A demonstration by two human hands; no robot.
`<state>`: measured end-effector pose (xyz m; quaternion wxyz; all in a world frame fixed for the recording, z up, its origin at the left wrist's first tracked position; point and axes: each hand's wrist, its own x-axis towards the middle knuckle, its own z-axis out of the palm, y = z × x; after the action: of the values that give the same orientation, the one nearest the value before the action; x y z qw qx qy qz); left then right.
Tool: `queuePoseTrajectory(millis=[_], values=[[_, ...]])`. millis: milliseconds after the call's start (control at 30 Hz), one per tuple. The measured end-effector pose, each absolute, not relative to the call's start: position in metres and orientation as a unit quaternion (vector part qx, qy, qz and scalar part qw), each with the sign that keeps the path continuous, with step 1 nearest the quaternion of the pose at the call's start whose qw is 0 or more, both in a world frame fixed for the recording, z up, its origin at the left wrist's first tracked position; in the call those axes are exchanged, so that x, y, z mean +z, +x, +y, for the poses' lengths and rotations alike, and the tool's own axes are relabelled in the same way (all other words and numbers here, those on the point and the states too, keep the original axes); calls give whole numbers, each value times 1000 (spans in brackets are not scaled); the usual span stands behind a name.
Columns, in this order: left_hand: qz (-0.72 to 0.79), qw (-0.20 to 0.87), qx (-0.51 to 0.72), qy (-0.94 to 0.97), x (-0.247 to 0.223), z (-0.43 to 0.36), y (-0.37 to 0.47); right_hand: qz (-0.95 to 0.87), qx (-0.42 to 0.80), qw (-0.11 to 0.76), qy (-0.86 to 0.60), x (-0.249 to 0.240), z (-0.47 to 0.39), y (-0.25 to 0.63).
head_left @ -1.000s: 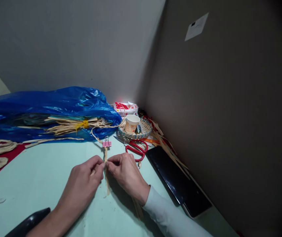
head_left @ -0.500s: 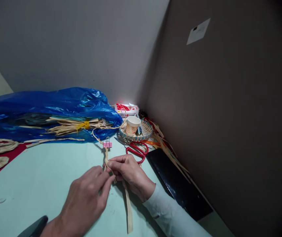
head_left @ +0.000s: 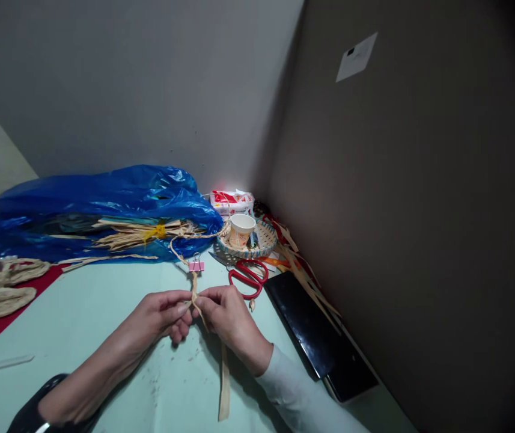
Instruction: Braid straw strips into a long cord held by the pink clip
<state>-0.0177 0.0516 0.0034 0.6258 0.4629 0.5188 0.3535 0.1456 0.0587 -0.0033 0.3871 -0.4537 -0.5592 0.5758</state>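
A pale braided straw cord (head_left: 195,281) runs down from a pink binder clip (head_left: 196,266) to my fingers. My left hand (head_left: 160,316) pinches the braid's lower end from the left, thumb against forefinger. From the other side my right hand (head_left: 228,316) pinches the strands close by, so the fingertips of both hands almost meet. A flat straw strip (head_left: 224,385) hangs below my right hand onto the pale green table. Beyond the clip, the finished cord curves back toward a round woven tray (head_left: 265,239). Some strand ends are hidden by my fingers.
Red-handled scissors (head_left: 249,279) lie right of the clip. A paper cup (head_left: 241,231) stands in the tray. A blue plastic bag (head_left: 104,189) with a straw bundle (head_left: 126,233) lies at the back. Black flat objects (head_left: 302,319) lie at right, woven straw pieces (head_left: 2,304) at left.
My left hand has moved up and turned, from over the loose strands to a pinch at the braid's left side. My right hand still grips the braid in nearly the same place.
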Motion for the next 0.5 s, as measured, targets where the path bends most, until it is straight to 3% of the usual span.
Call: queuePoseTrajectory(millis=[267, 500], values=[[578, 541, 408, 455, 2, 49, -2, -666, 409, 366, -505, -5, 51, 143], [572, 570, 361, 466, -3, 61, -10, -698, 344, 319, -542, 7, 47, 147]])
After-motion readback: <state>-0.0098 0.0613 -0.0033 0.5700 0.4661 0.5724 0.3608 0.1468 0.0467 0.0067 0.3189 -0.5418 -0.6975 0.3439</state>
